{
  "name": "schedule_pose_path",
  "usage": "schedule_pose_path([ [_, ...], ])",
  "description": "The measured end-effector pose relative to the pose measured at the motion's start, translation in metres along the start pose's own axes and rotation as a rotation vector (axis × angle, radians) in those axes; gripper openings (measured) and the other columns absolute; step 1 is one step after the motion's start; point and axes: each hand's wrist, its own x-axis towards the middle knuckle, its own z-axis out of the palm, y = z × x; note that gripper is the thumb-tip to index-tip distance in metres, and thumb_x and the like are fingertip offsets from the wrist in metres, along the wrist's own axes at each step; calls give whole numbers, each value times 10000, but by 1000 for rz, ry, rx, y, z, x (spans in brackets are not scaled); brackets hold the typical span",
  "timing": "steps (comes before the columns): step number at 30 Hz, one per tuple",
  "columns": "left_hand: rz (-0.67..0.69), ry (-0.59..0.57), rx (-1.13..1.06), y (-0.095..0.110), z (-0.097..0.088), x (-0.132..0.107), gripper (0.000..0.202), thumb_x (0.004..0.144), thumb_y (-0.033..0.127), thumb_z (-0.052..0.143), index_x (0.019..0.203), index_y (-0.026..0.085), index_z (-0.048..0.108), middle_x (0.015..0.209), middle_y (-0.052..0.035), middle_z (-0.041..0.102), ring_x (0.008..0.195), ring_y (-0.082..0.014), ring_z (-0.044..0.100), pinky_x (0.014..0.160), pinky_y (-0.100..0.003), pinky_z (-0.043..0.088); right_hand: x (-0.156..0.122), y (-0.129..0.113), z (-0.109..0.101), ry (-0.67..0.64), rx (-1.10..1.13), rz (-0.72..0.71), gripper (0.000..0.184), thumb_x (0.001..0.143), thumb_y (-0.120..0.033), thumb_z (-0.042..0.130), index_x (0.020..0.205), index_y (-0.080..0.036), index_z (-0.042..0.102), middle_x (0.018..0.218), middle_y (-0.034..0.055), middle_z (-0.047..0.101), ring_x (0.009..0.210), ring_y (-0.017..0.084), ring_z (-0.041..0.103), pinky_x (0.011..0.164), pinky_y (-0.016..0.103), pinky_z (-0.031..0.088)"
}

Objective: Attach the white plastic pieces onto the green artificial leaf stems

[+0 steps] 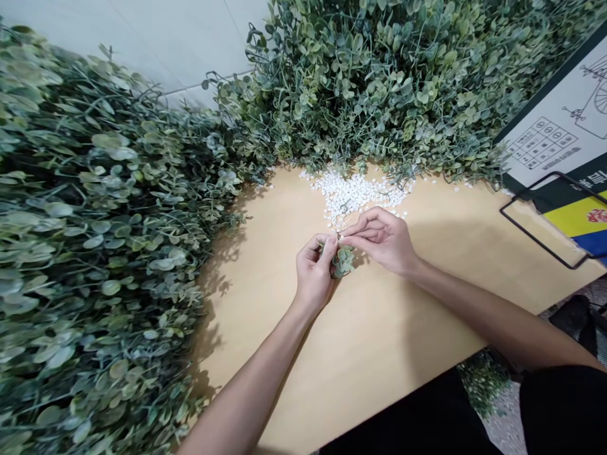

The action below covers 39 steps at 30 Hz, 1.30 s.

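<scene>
Bare forearms point(265, 373) are faced by leafy green foliage point(370, 82) and white pellets point(351, 193); a round-leaved green sprig point(343, 260) is gripped by the left hand point(314, 272), the right hand point(386, 243) pinched closed.

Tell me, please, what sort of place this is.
Probably an artificial-plant workshop: heaped green foliage, small white pieces scattered on a tabletop, and a leafy sprig in the left hand.

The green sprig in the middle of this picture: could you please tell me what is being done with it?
A person's left hand holds a small green leafy sprig. The fingertips of the right hand are close beside the left thumb; what they pinch is too small to tell. Both hands are over a tan, smooth tabletop, near a scatter of small, round white pieces.
</scene>
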Motion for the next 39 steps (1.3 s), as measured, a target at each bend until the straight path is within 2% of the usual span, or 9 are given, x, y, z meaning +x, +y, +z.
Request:
schedule_pose_path([
  [6, -3, -6, 3, 0, -1, 0, 383, 816, 454, 855, 739, 168, 613, 641, 33, 538, 532, -77, 469, 489, -196, 405, -1, 2, 2, 7, -15, 17, 416, 735, -457, 918, 856, -234, 589, 896, 27, 832, 886, 228, 834, 870, 354, 705],
  [13, 8, -22, 32, 1, -3, -1, 372, 835, 459, 838, 747, 167, 625, 636, 25, 554, 533, -82, 489, 498, -201, 413, -3, 3, 6, 81, -1, -5, 414, 705, -416, 946, 827, -242, 590, 868, 17, 833, 870, 226, 835, 844, 331, 704],
  [22, 13, -22, 23, 0, -3, 0, 362, 828, 449, 848, 754, 162, 640, 642, 27, 543, 548, -81, 475, 507, -201, 416, -2, 3, 5, 51, -4, 32, 426, 696, -429, 949, 808, -245, 582, 821, 4, 813, 883, 234, 834, 858, 343, 701],
  [28, -11, -28, -25, 2, 0, -1, 374, 783, 451, 884, 749, 157, 656, 654, 22, 554, 560, -80, 479, 515, -197, 417, 2, 1, 5, 34, 54, 52, 436, 655, -381, 976, 816, -231, 600, 855, 18, 828, 866, 226, 834, 846, 329, 701],
  [31, -53, -47, -83, 5, 4, 0, 382, 823, 521, 832, 847, 156, 723, 727, -8, 608, 583, -92, 517, 509, -206, 416, 8, -2, -1, 38, 49, 46, 438, 647, -377, 983, 869, -219, 640, 919, 31, 834, 886, 216, 828, 896, 353, 695],
  [35, -71, -81, -119, 9, 4, 2, 492, 871, 618, 739, 1018, 150, 780, 921, -81, 700, 712, -135, 619, 588, -243, 488, 20, -11, -18, 179, 0, 2, 345, 768, -440, 906, 886, -210, 678, 947, 46, 827, 926, 215, 814, 931, 386, 683],
  [39, -23, -101, -75, 7, 3, 3, 440, 785, 480, 871, 1090, 180, 768, 931, -55, 693, 779, -139, 641, 696, -255, 532, 33, -19, -40, 354, -44, -94, 323, 844, -494, 834, 916, -232, 658, 918, 29, 809, 886, 204, 804, 875, 375, 684],
])
